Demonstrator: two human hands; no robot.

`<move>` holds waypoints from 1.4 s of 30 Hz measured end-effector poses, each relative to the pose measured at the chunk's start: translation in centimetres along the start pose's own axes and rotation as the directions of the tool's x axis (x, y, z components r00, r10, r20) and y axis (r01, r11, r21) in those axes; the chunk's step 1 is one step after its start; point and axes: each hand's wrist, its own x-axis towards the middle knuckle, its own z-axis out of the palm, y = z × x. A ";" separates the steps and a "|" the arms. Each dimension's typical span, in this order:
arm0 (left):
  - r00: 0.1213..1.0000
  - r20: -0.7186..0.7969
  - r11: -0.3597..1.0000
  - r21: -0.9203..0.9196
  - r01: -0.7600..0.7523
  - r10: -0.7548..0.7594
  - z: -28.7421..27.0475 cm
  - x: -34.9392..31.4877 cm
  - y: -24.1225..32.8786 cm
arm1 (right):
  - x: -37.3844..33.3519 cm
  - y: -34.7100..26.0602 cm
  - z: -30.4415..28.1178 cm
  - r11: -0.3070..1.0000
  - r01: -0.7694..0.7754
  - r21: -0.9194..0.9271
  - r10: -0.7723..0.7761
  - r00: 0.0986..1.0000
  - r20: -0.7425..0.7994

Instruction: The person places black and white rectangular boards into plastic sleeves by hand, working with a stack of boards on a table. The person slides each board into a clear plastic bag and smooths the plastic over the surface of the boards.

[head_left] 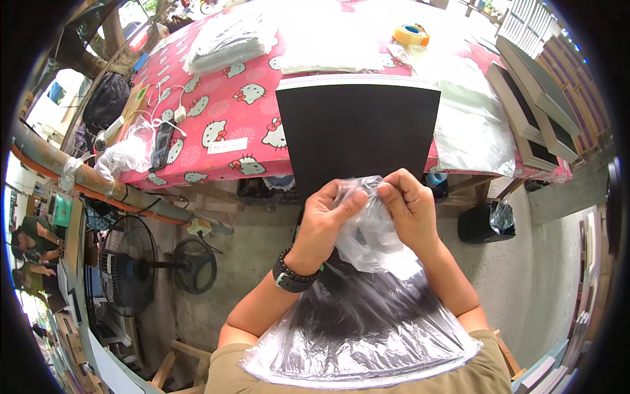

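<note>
A clear plastic bag [369,244] is bunched up between my two hands, and its wide part spreads down over my lap. My left hand [320,222], with a dark watch and a bead bracelet on the wrist, pinches the gathered plastic between thumb and fingers. On the other side, my right hand [412,207] grips the same plastic with thumb and fingertips. Just beyond my hands is a flat black panel [357,131] with a white far edge, overlapping the table's near side. Its lower part is hidden behind my hands and the plastic.
A pink table [252,128] patterned with cartoon cats bears a stack of plastic sleeves [226,43], tape rolls [411,35] and clear sheets [472,121]. Thick boards [535,98] are stacked at the right. A fan [131,266] stands left; a black bin [485,222] stands right.
</note>
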 end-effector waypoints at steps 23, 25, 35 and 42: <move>0.642 -0.577 0.861 0.385 -0.331 0.505 -18.5 -1.9 0.0 | -0.7 5.1 -13.4 0.654 0.288 0.699 0.135 0.865 -0.483; 0.341 -0.594 0.586 0.799 0.138 0.729 -25.1 -5.9 2.6 | -2.0 6.9 -21.8 0.856 0.240 0.458 0.038 0.855 -0.518; 0.812 0.384 0.400 0.725 -0.560 0.440 0.3 -2.1 4.5 | 0.8 -4.8 -1.0 0.973 0.224 -0.047 -0.177 0.868 0.464; 0.943 0.260 0.865 -0.500 -0.054 0.209 -3.4 -3.1 3.2 | 0.7 -0.7 -5.3 0.877 -0.212 0.430 -0.427 0.064 0.902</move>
